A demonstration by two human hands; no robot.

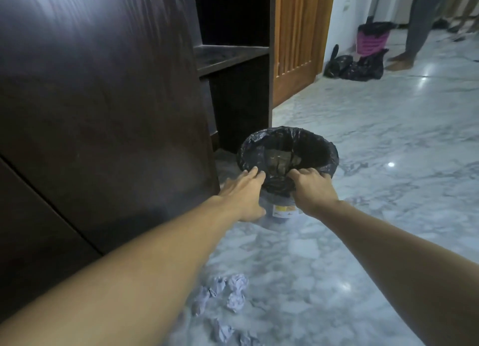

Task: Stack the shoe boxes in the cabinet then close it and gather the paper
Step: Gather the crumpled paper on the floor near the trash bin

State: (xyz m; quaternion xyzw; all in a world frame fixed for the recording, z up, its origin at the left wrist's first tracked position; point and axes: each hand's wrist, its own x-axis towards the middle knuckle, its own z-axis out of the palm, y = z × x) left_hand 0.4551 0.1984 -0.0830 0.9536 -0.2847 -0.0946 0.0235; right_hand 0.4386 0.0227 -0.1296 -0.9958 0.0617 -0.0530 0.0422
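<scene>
Paper-gathering step in hand. Right hand (pixel 312 190) clenched on bin (pixel 287 159) liner rim; left hand (pixel 245 193) open, flat against bin side. Crumpled paper (pixel 228 296) lies on floor (pixel 363 164) nearer the person. Next: draw bin to paper

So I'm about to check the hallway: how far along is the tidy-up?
No shoe boxes show, and the cabinet stands open with bare shelves, so stacking and closing cannot be confirmed. In hand: the left hand and right hand are on the lined bin, the right gripping its rim. Left: crumpled paper lies on the floor.
</scene>
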